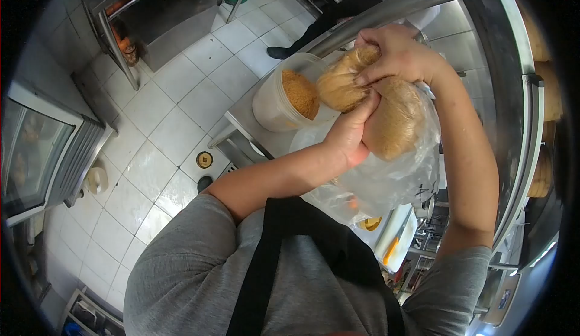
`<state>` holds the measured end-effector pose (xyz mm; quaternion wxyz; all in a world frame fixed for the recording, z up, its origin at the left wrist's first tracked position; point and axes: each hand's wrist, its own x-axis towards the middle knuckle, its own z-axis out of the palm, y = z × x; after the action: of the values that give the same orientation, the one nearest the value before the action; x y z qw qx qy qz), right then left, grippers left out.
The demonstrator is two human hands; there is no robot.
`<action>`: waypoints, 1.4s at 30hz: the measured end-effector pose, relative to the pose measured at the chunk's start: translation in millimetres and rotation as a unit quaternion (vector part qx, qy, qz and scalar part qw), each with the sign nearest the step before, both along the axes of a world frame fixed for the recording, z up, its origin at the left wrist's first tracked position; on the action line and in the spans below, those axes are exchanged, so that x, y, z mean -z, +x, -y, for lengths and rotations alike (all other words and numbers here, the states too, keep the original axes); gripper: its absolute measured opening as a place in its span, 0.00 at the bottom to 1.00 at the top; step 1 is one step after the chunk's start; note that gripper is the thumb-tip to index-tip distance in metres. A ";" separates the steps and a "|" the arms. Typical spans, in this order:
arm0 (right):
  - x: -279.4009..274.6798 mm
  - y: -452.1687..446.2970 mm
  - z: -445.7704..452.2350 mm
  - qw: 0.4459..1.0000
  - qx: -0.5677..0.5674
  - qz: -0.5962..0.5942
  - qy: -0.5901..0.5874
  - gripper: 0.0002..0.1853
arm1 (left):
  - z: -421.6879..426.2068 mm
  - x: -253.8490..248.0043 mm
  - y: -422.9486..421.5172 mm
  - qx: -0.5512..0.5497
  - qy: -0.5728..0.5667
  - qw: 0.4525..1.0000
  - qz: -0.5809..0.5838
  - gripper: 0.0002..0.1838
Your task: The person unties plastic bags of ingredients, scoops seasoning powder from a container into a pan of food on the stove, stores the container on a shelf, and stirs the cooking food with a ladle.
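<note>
My left hand (350, 132) is closed at the neck between two bulging lumps of clear plastic filled with tan crumbs. One is the upper crumb-filled bag (343, 85); the other is the lower crumb-filled bag (396, 121). From above, my right hand (402, 57) grips the same gathered plastic, fingers bent over the upper lump. Whether the lumps are one squeezed bag or two cannot be made out. Beside them stands a white plastic tub (269, 103) holding orange-brown crumbs (300, 94). Beneath my hands spreads a large clear plastic bag (386, 182).
The tub rests on a steel table (241, 115). A curved metal rail (417, 6) runs past my right hand. An orange-handled tool (393, 248) lies on a white board (403, 239). Across the tiled floor, another person's dark-clothed leg (320, 31) shows. A glass-fronted cabinet (36, 148) stands left.
</note>
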<state>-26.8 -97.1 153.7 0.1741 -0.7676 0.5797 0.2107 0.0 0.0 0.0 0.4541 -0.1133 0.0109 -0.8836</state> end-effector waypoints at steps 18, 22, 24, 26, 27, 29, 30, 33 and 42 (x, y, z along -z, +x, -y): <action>-9.9 -1.9 7.3 0.999 -0.010 0.026 0.021 0.11 | -5.9 -9.6 -2.2 -0.011 -0.045 0.998 -0.048 0.30; -9.9 -9.7 4.3 0.993 -0.034 0.109 -0.019 0.09 | -3.4 -14.5 -0.2 -0.003 -0.044 0.998 -0.045 0.28; -9.2 -10.4 5.1 0.989 -0.017 0.145 0.004 0.10 | -2.6 -15.4 -0.7 -0.013 -0.044 0.998 -0.041 0.27; -9.6 -9.5 4.9 0.987 -0.005 0.161 0.021 0.11 | -2.3 -15.8 -1.4 -0.019 -0.043 0.998 -0.039 0.27; -11.5 -7.2 4.4 0.987 -0.002 0.158 0.026 0.12 | -2.1 -15.9 -1.9 -0.021 -0.042 0.998 -0.039 0.28; -12.1 -6.9 4.2 0.986 -0.009 0.166 0.033 0.11 | -2.3 -15.8 -2.6 -0.029 -0.041 0.998 -0.035 0.28; -11.4 -7.9 4.3 0.983 -0.019 0.177 0.035 0.10 | -2.5 -15.5 -2.8 -0.034 -0.041 0.998 -0.031 0.28; -15.2 -2.3 2.5 0.988 0.002 0.149 0.051 0.09 | -2.1 -15.2 -3.1 -0.039 -0.039 0.998 -0.030 0.29; -15.1 -0.7 -0.7 0.988 -0.027 0.154 -0.021 0.09 | -5.5 -19.9 -6.2 -0.049 -0.038 0.996 -0.058 0.29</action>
<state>-27.5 -96.4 168.8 0.2392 -0.8095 0.5298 0.0823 -6.2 5.5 19.9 0.4910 -0.1821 -0.0023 -0.8519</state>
